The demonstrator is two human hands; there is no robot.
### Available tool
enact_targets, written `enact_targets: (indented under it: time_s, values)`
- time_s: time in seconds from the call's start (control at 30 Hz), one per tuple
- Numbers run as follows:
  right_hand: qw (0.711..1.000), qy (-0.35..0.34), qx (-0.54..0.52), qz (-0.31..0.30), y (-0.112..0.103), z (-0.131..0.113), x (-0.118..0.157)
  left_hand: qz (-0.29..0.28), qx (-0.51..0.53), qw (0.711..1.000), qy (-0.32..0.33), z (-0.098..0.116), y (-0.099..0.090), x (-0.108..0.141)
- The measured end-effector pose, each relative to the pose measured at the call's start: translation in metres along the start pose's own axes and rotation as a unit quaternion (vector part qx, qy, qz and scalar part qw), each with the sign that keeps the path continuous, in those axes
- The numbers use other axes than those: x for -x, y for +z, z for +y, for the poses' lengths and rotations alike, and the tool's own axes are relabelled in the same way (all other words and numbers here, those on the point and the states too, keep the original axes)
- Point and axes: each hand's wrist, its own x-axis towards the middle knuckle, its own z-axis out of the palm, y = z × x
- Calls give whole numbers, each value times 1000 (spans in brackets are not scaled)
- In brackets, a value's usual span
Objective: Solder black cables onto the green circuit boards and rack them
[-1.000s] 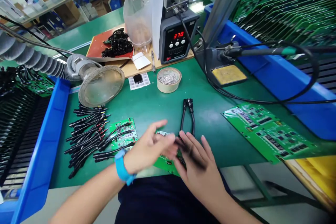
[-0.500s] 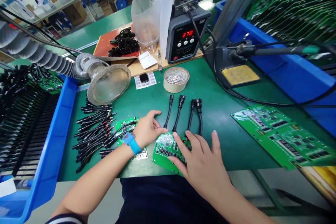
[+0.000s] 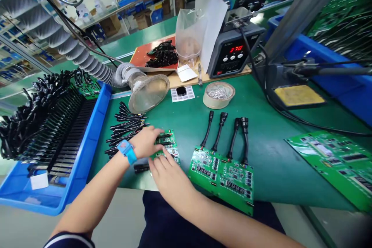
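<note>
My left hand [image 3: 146,142], with a blue watch on its wrist, reaches over the left circuit board [image 3: 173,148]. Its thumb and forefinger are apart, beside the black cables on that board. My right hand [image 3: 171,176] crosses to the same board, its fingers stretched over the near left part, close to my left thumb. I see no clear grip in either hand; parts of the fingertips are hidden. A second circuit board [image 3: 216,186] lies to the right at the table edge, with several black connector cables [image 3: 221,131] pointing away from it.
Cut black cables [image 3: 124,126] lie left, beside a blue bin [image 3: 97,124] of boards. Behind are a fume extractor hood [image 3: 149,93], a tape roll [image 3: 213,102] holding silvery bits and a soldering station [image 3: 232,56] reading 370. More boards [image 3: 328,162] lie right, near a yellow sponge [image 3: 299,95].
Both hands have left the right-hand board and moved left to the other board. The board with the connector cables now lies uncovered. The view has shifted left.
</note>
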Motion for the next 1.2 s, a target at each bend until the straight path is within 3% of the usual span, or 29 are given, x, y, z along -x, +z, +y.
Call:
enact_targets:
  time_s: [0.2,0.37,0.47,0.53,0.63,0.77,0.9,1.0,1.2]
  values:
    - [998,-20,-59,6,-29,46,38,-5,-11,1000,-28,15,36,23]
    - [985,160,-36,60,-37,103,43,-32,-19,999,-38,29,49,50]
    - [972,226,-6,69,-36,120,32,-35,11,998,-60,31,53,62]
    - [972,226,0,68,-39,113,31,-23,72,993,-90,31,56,65]
    - [979,183,-16,83,-42,78,43,-5,173,978,-121,32,60,64]
    - [983,151,-19,107,-36,39,62,-22,295,951,-94,37,57,61]
    - [989,134,2,61,-30,47,52,-49,317,943,-86,40,50,57]
    - [997,76,14,13,-34,60,41,-58,322,940,-93,39,48,56]
    - [998,-63,12,-24,-41,73,36,-50,343,933,-97,36,52,57]
